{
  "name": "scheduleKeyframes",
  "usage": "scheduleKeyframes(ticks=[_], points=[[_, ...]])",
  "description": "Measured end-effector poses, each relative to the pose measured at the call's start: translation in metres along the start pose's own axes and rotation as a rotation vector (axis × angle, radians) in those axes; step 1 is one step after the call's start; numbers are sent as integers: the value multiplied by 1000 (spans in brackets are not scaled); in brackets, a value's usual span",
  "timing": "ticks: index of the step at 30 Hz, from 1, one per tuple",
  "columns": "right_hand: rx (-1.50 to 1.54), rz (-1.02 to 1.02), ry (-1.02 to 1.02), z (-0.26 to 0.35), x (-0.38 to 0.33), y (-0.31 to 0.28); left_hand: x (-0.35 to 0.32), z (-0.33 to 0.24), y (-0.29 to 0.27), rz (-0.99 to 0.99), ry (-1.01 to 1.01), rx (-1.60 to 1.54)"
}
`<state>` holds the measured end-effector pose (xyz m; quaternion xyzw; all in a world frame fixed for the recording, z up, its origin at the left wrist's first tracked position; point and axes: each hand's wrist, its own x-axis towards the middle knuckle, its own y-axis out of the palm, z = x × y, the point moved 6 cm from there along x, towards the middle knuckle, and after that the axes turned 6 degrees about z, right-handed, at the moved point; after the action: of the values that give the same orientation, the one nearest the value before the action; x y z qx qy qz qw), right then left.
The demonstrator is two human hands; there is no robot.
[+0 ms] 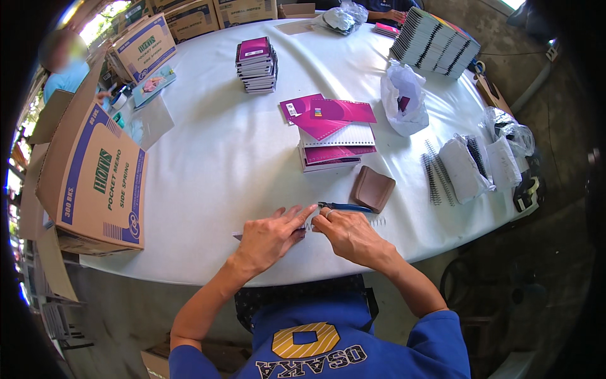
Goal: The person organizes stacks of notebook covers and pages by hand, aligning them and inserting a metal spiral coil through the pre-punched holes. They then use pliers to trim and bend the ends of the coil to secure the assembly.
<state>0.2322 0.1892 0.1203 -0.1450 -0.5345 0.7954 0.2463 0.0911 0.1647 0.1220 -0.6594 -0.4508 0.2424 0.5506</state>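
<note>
Near the table's front edge, my left hand (270, 235) presses down over a small notepad, mostly hidden under the palm and fingers. Its index finger reaches toward my right hand. My right hand (350, 235), with a ring on one finger, is closed in a pinch on a thin wire spiral (379, 222), whose loose end sticks out past the knuckles. Between the two hands, more of the coil shows at the notepad's edge. Just beyond my right hand lie blue-handled pliers (348, 206), against a brown pouch-like block (374, 189).
Ahead stand loose pages with magenta covers (338, 136) and a stack of finished notepads (256, 65). Wire coils (439, 174), wrapped bundles (464, 169) and a plastic bag (404, 98) lie right. An open carton (101, 183) borders the left. Other people sit across the table.
</note>
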Motion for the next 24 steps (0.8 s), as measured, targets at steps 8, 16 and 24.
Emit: scheduleKeyframes(ticks=[8,16,24], points=[[27,-189,-64,11,2,-1,-5,7,5,115,-42,-93],[90,-278,-117,-1,-3,1,-6,14,6,148,-101,-22],[21,-218,-166,7,3,-3,-2,13,5,136,-123,-98]])
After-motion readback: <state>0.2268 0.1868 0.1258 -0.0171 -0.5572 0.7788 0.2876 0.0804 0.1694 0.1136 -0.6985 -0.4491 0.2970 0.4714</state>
